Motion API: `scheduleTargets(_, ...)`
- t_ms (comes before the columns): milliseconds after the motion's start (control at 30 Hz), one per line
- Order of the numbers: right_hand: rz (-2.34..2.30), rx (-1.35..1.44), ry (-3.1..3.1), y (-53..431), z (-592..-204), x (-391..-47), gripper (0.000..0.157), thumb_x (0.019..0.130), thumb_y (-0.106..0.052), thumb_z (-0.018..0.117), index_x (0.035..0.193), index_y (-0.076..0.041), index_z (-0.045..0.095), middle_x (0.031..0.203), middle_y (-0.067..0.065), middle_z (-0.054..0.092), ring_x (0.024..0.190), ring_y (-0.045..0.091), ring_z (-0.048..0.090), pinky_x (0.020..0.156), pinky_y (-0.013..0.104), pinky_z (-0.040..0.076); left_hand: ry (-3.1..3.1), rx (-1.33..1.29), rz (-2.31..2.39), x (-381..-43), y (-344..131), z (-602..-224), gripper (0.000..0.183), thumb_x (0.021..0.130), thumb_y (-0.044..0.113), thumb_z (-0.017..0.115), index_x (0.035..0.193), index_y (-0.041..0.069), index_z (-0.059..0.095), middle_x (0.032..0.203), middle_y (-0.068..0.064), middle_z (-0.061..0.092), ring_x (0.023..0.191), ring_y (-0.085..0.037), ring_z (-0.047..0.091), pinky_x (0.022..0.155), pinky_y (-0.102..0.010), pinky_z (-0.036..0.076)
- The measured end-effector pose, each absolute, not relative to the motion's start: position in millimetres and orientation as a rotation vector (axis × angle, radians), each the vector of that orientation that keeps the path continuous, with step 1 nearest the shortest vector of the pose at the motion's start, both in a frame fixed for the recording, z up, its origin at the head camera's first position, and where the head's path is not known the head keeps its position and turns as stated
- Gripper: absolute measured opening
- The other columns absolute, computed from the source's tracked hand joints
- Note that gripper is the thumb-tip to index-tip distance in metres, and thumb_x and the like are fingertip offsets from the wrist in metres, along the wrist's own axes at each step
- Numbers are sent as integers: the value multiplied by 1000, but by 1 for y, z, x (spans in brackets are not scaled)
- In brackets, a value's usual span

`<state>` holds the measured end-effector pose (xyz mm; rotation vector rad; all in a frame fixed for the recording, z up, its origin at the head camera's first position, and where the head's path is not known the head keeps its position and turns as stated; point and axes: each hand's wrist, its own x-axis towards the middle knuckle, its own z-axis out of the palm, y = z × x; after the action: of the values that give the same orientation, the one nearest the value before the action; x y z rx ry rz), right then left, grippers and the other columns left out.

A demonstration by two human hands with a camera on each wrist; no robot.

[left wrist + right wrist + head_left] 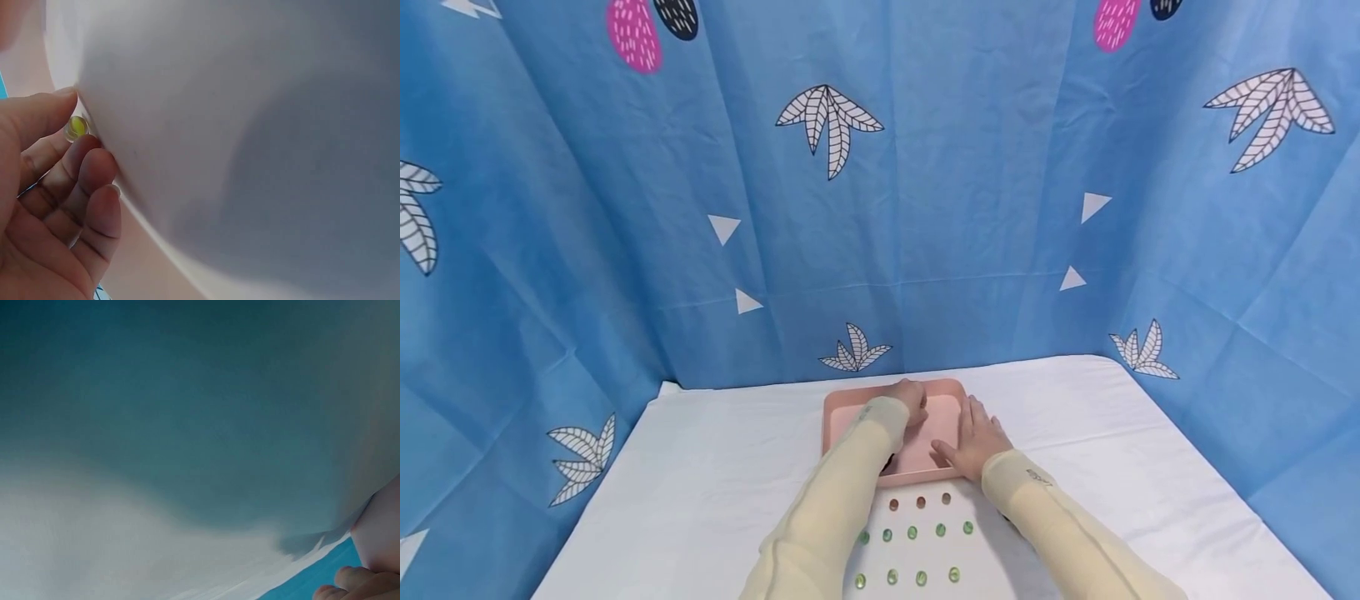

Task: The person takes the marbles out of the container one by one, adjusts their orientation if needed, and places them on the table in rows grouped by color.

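My left hand [912, 398] reaches into a shallow pink tray [951, 475]. In the left wrist view, its curled fingers and thumb hold a clear glass marble [77, 127] with a yellow-green swirl, close to the tray's floor. My right hand [977, 440] rests over the tray's right rim, fingers extended forward and thumb reaching inside the rim. The right wrist view catches only part of its fingers [356, 581] at the lower right corner. The left forearm covers some of the tray's left side.
In front of the tray, a row of three reddish-brown marbles [921, 502] lies on the white cloth [700, 483]. Nearer are two rows of several green marbles [912, 532], partly beside the left sleeve. A blue patterned curtain [970, 250] stands behind and at both sides.
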<state>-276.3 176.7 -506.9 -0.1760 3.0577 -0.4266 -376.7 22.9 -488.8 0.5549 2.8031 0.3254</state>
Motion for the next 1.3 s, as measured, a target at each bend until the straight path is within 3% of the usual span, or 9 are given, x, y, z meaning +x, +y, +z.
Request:
scheduleTargets(467, -456, -165, 3061, 175, -505, -278, 103, 88, -64, 51, 150, 8, 11, 156, 27, 14, 143, 39, 19, 115, 53, 18, 2851, 603, 369, -383, 16, -495, 11, 90, 23, 70, 97, 16, 76, 93, 4, 70, 89, -12, 65, 80, -29, 54)
scheduleTargets(800, -467, -151, 3061, 177, -507, -280, 103, 87, -63, 52, 151, 7, 11, 156, 26, 15, 142, 40, 20, 115, 53, 17, 2817, 536, 428, -373, 10, -488, 8, 88, 25, 72, 91, 18, 74, 83, 7, 66, 75, -8, 61, 71, -26, 54)
scheduleTargets(1300, -474, -194, 3064, 179, -505, -278, 104, 88, -62, 53, 149, 11, 12, 154, 29, 17, 141, 41, 23, 114, 55, 19, 2835, 620, 506, -343, -4, -447, 10, 90, 29, 69, 91, 22, 75, 80, 12, 65, 73, -3, 59, 69, -22, 52)
